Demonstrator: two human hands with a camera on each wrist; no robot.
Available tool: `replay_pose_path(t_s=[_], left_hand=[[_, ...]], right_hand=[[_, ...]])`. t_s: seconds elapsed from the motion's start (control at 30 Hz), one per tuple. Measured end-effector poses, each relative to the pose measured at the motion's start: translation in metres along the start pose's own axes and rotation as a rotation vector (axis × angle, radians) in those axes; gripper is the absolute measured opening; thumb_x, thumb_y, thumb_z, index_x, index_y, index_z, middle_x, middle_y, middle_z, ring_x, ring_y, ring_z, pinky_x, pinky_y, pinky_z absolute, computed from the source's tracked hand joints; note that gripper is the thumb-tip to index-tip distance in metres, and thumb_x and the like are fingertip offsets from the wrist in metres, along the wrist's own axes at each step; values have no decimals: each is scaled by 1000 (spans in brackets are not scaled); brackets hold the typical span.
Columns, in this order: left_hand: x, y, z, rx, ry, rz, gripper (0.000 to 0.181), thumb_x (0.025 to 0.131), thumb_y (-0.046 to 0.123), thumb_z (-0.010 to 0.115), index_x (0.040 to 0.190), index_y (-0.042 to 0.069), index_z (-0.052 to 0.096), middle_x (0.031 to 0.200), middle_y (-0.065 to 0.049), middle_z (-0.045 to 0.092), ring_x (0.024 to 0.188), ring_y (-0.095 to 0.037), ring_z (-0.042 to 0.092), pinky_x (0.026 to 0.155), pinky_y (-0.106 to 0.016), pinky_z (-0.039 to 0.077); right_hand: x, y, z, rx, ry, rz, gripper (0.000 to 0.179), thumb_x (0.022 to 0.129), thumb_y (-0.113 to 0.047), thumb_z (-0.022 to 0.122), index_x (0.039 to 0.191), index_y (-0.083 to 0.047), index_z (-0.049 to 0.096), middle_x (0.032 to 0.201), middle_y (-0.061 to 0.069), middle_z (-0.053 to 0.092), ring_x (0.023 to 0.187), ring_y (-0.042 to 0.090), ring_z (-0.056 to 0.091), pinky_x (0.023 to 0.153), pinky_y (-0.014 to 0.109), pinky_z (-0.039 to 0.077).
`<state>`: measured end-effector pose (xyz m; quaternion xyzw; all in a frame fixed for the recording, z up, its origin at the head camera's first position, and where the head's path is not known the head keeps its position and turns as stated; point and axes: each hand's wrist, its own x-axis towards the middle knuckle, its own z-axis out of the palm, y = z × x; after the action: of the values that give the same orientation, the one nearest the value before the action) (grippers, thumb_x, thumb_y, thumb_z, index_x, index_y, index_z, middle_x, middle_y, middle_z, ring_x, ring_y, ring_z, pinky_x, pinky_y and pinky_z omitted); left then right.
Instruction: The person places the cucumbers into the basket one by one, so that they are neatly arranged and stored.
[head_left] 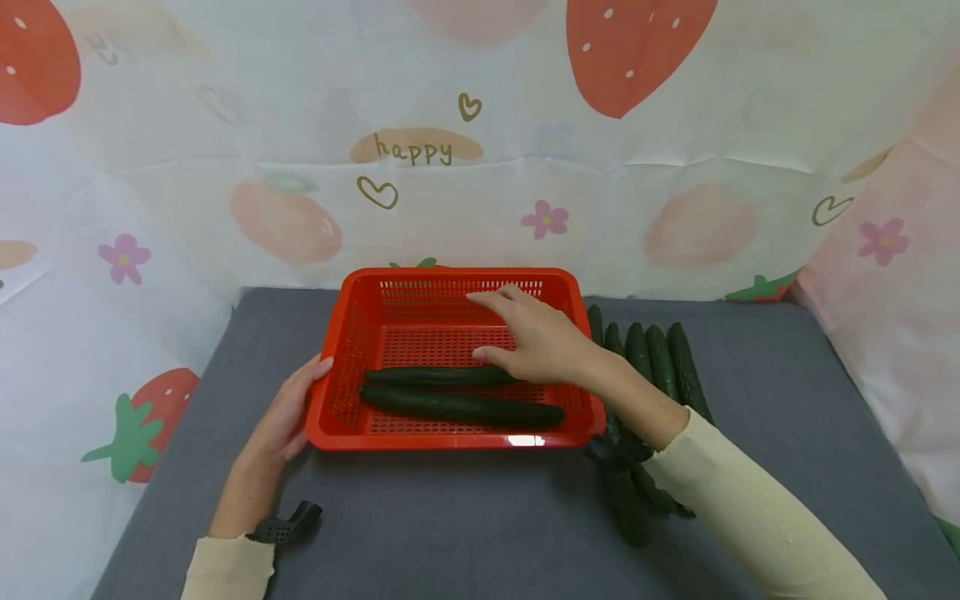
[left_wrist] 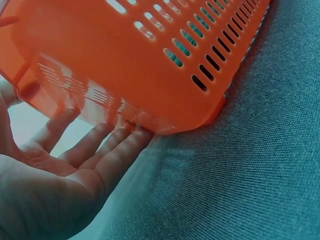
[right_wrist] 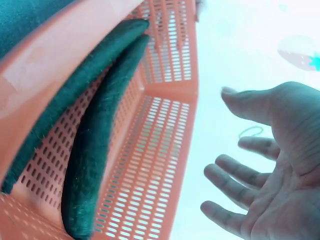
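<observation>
One left hand grips the left side of one red rectangular perforated plastic basket, thumb at the rim, fingers against the outer wall. Right of the basket lie at least five long dark-green cucumbers, partly hidden. Two more cucumbers lie inside, along its near side. Above the basket hovers one right hand, fingers spread wide, holding nothing. Behind the basket hangs white fruit-printed cloth.

Basket: glossy plastic; cucumbers: rough-skinned; table covering: matt ribbed cloth.
</observation>
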<state>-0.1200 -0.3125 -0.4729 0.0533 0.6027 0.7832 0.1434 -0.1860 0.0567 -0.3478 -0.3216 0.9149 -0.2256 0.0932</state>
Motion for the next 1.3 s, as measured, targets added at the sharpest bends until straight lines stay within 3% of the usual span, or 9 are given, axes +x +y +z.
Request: replay_pose_path(t_s=[0.2,0.63,0.83,1.0,1.3], left_hand=[[-1,0,-1,-5,12,-4,37,116,32,36,151,20,42,123,9,71,106,-3,72,91,-24,62],[-2,2,-2,42,55,-34,39,116,36,39,152,21,40,121,10,71,104,-3,72,90,-23,62],[-1,2,0,72,90,-60,45,115,40,41,155,19,37,122,10,70,104,-2,71,90,-23,62],[-1,-2,2,64,72,-65,46,115,39,40,157,19,35,123,11,68,104,-2,69,89,-23,61],[0,-1,1,63,43,-19,41,116,36,37,153,20,39,122,10,68,104,-3,69,88,-22,61]], right_hand=[[-6,2,-8,33,39,4,61,101,-35,72,155,-15,52,151,12,54,124,29,64,94,47,61],[-28,22,-15,54,68,4,52,102,-33,69,148,-12,59,142,14,60,118,29,65,98,52,58],[-41,35,-17,75,111,13,51,102,-29,70,149,-11,58,140,14,61,122,32,63,101,55,56],[-54,46,-17,112,133,53,51,104,-28,68,150,-11,57,147,16,58,131,36,60,106,61,53],[-80,60,-15,130,240,64,52,104,-26,68,151,-7,55,150,20,55,132,40,59,107,63,52]])
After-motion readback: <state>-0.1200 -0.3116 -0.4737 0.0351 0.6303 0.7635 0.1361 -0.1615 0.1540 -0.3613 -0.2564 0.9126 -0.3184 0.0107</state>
